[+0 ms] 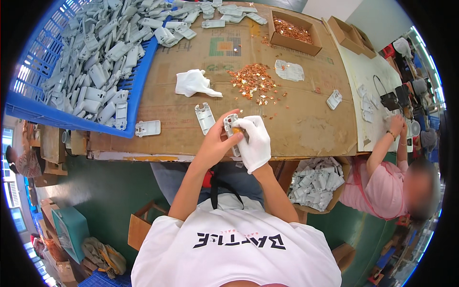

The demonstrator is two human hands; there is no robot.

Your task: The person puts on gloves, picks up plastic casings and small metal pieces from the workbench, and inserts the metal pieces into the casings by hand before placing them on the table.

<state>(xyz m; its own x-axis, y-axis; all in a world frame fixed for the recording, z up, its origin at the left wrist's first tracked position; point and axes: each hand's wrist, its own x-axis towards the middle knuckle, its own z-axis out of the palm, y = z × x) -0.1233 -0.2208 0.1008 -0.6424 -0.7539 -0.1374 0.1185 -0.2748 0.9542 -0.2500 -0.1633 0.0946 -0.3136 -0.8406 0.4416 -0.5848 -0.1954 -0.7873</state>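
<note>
My bare left hand [213, 146] is closed round a light-grey plastic housing [231, 123], held above the near edge of the table. In a white glove, my right hand [255, 142] bends its fingers over the same housing. A small orange-yellow spot shows under those fingertips; what it belongs to is hidden. Another grey housing [205, 118] lies just left of my hands, with one more housing [148, 128] farther left. Beyond my hands is a loose heap of small copper-coloured metal pieces [253, 81]. A crumpled white glove [195, 83] rests to the left of the heap.
A blue crate [138, 91] full of grey housings fills the far left. Far right stands a cardboard box [296, 44] of copper pieces. Below the table edge is a carton [338, 201] of white parts. A co-worker in pink [377, 184] works at the right.
</note>
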